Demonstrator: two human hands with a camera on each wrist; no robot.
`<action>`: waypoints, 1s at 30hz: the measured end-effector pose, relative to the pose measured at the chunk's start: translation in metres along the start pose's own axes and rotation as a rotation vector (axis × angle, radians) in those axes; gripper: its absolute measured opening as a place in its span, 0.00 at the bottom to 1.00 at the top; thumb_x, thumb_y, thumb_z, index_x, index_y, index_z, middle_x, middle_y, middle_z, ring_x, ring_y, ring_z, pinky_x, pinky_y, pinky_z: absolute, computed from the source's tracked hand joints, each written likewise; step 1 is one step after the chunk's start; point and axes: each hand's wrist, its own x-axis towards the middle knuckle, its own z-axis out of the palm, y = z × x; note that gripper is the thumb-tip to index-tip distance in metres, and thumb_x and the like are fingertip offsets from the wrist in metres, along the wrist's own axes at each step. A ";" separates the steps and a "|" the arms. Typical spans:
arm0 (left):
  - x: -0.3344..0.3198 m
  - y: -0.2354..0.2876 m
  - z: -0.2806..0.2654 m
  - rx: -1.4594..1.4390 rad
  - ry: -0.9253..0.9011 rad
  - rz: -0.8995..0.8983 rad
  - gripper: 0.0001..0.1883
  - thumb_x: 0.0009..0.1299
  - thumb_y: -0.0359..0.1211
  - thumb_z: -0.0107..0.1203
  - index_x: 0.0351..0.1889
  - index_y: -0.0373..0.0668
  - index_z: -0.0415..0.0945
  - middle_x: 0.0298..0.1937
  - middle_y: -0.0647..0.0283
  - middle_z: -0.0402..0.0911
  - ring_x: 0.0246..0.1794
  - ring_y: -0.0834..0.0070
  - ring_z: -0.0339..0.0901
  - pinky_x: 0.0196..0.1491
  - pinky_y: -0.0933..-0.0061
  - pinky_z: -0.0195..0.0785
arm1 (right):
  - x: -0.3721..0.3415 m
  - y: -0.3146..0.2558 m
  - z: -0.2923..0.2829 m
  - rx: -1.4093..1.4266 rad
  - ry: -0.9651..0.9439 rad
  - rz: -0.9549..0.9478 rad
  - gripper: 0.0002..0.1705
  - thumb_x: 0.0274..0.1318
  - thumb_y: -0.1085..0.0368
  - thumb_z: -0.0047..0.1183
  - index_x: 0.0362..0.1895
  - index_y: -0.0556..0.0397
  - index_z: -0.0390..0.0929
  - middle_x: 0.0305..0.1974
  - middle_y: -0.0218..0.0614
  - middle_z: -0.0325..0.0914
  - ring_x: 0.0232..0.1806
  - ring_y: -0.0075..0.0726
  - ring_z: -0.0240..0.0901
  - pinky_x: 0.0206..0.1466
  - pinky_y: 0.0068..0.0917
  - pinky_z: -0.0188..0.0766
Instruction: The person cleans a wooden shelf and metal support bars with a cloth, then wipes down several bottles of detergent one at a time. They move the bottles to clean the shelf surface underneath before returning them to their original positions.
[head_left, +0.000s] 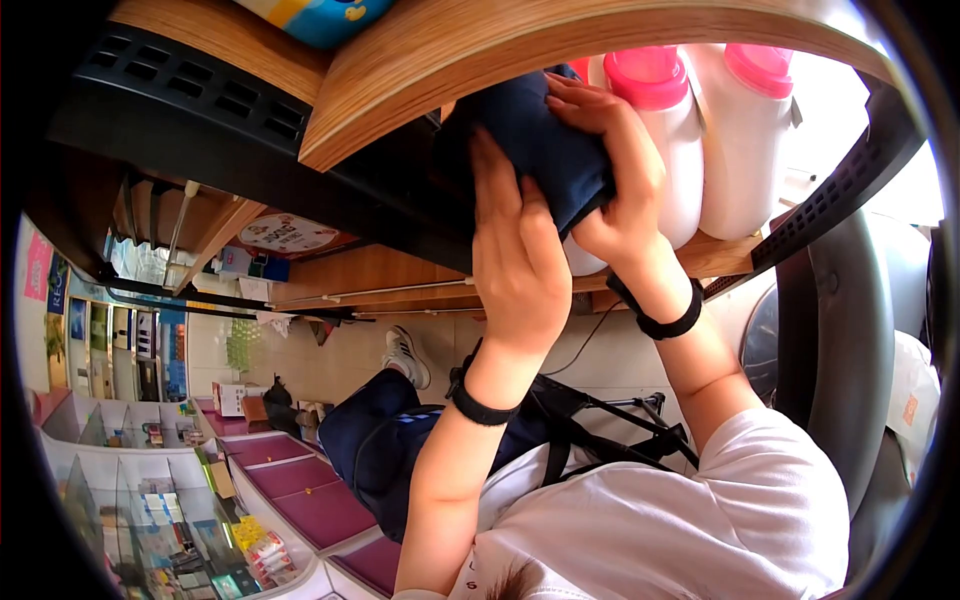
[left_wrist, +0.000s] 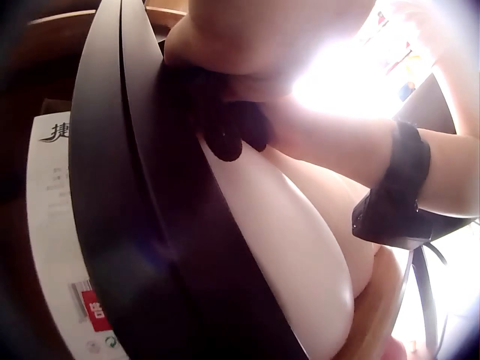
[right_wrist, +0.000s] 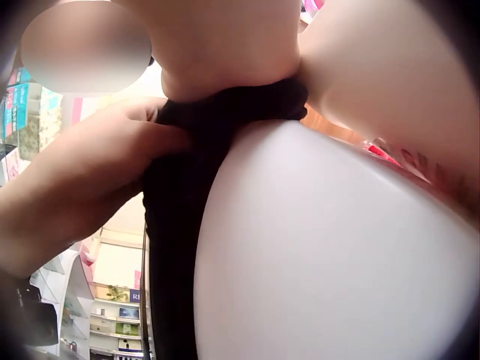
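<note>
A dark blue folded cloth (head_left: 535, 135) is between both hands at the shelf opening; it looks nearly black in the left wrist view (left_wrist: 225, 135) and the right wrist view. The left hand (head_left: 520, 265) lies along its near left side with straight fingers, some tips hidden in the folds. On the other side, the right hand (head_left: 630, 175) grips the cloth, fingers over its upper part and thumb at its lower edge. White bottles (head_left: 675, 150) with pink lids (head_left: 650, 80) stand right beside the right hand. One smooth white bottle (right_wrist: 322, 247) fills much of the right wrist view.
A curved wooden shelf board (head_left: 450, 60) hangs over the hands, with a black perforated metal beam (head_left: 190, 85) at its left. Black frame bars (head_left: 840, 190) rise at the right. Below are a folding black stand (head_left: 620, 415) and a person's shoe (head_left: 405, 355); display cases (head_left: 160, 500) stand lower left.
</note>
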 end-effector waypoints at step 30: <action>-0.027 0.014 -0.008 -0.002 -0.177 0.107 0.06 0.59 0.16 0.48 0.33 0.34 0.70 0.58 0.46 0.83 0.56 0.53 0.83 0.58 0.56 0.77 | -0.140 0.007 -0.012 -0.050 0.054 0.049 0.34 0.53 0.74 0.65 0.62 0.56 0.63 0.63 0.59 0.71 0.64 0.63 0.71 0.69 0.51 0.67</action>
